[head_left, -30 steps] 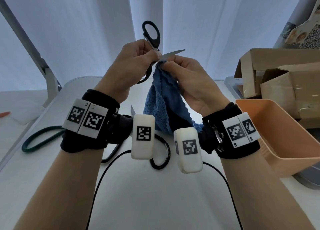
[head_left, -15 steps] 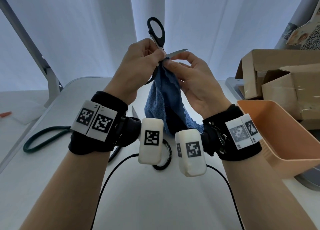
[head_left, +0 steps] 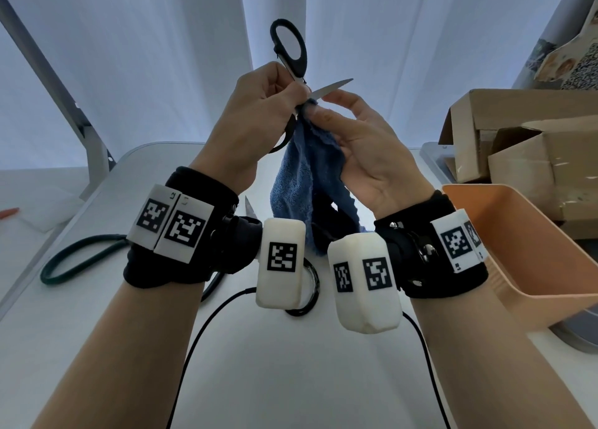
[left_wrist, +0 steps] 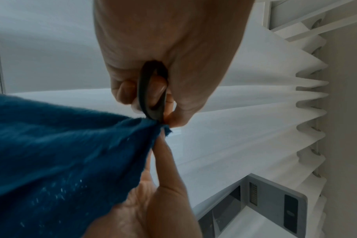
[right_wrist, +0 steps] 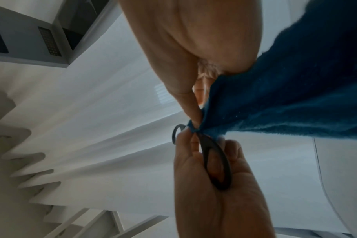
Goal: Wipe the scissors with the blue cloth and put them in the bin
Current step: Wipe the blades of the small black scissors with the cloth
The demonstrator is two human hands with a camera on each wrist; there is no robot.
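Right now the wiping is going on, and I think the job is about half done. The scissors point(head_left: 293, 61) are up in the air above the worktop point(head_left: 291, 364), not yet in the bin point(head_left: 530, 253). One blade sticks out bare toward 2 o'clock, so some wiping is likely left. After that the scissors must go across into the bin.

The left hand point(head_left: 255, 111) is curled round the scissors near where the two halves cross, with a finger through one black loop. The other loop points up to 12 o'clock. The right hand point(head_left: 362, 137) pinches the blue cloth point(head_left: 307, 182) with its thumb and a finger, right at the scissors beside the left hand's fingertips. Its other fingers are spread loose. The two hands are touching or nearly touching there. The rest of the cloth hangs down toward 6 o'clock between the wrists.

The bin is orange and sits at about 4 o'clock from the hands, well apart and lower down. Another pair of scissors point(head_left: 249, 207) lies on the worktop below the hands, mostly hidden, so I cannot tell if it has been wiped. Some cardboard boxes point(head_left: 517, 130) stand behind the bin.
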